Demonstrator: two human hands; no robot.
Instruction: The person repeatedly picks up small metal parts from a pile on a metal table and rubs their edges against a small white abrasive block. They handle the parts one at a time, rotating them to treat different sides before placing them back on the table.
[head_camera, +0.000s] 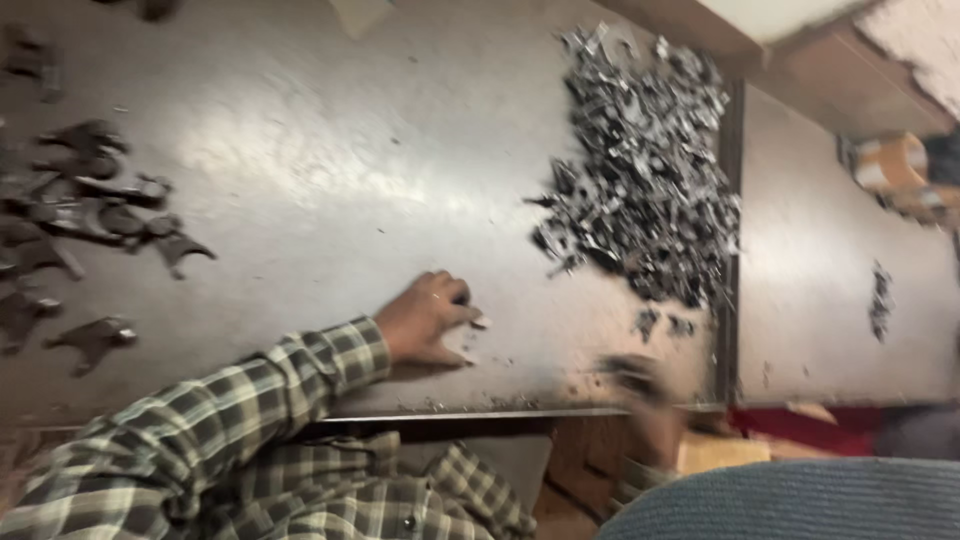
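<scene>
On scuffed steel table (330, 150), left hand (425, 320) beside metal scraps (645, 170).

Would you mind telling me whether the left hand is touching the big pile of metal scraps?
Apart. The head view shows bare table between the left hand and the pile of metal scraps.

Worn, dully glossy metal table (330, 170), heaped with shiny jagged metal scraps (640, 170) and matt dark metal parts (90, 210); soft checked cloth sleeve (250, 400).
</scene>
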